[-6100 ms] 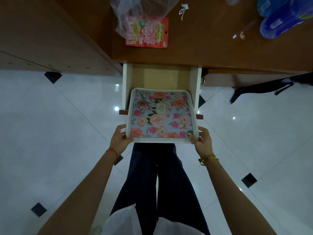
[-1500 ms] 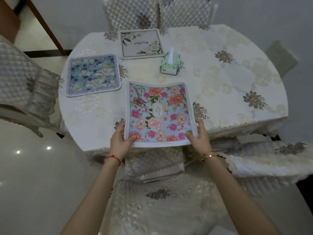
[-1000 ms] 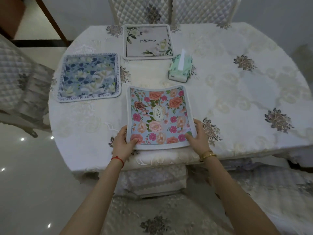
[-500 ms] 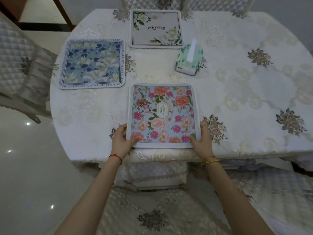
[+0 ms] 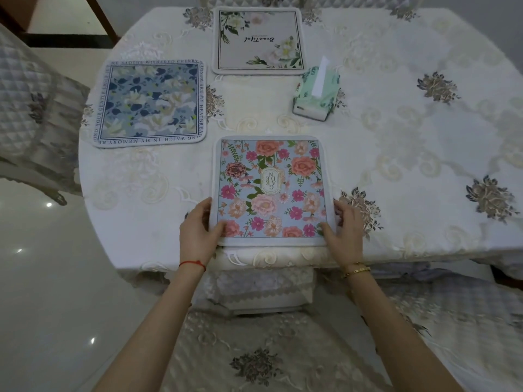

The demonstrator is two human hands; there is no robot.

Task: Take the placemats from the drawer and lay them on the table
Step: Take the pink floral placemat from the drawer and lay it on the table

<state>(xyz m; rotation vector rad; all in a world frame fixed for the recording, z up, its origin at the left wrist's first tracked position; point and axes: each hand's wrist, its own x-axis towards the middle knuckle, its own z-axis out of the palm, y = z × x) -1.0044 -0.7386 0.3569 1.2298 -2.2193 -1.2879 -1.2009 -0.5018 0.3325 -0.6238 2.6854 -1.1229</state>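
Placemat duty: the square pale-blue placemat printed with pink and peach roses is lying flat on the round table under its cream embroidered cloth, its near edge sitting just at the table's front rim. Both hands are gripping the mat's near corners; the left hand is pinching the left corner with thumb on top and fingers running up the side edge, and the right hand is mirroring that on the right corner, fingers partly curled, not spread. Holding at two corners is probably keeping the mat square to the seat in front while it is being settled; release looks like the step remaining for this one. Two other mats are already sitting further in: a square blue-and-white floral placemat with a lettered border to the left, and a square cream placemat with green leaves and script at the far side, both well apart from the rose mat. A green soft pack of tissues is lying beyond the rose mat's far right corner, near but not touching. Nothing is blocking the mat; the right half of the cloth is showing no mats.
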